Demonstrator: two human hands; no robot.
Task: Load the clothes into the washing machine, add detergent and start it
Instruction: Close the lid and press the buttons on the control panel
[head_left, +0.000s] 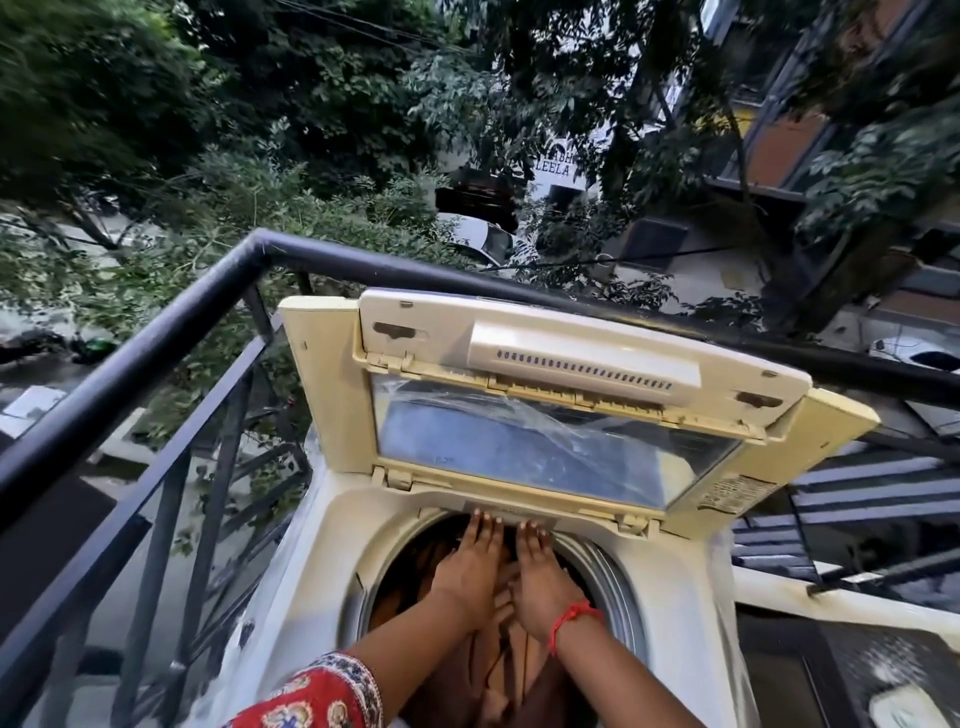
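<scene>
A cream top-loading washing machine (685, 561) stands in front of me with its folding lid (561, 415) raised. Brown clothes (498, 670) fill the round drum opening. My left hand (475, 561) and my right hand (540, 571) lie side by side, palms down, fingers stretched flat over the clothes, fingertips reaching the drum's far rim. A red thread circles my right wrist. No detergent is in view.
A black metal balcony railing (171, 332) runs along the left and behind the machine. Beyond it are trees, parked cars and buildings far below. A cream ledge (831, 603) and dark slats lie to the right of the machine.
</scene>
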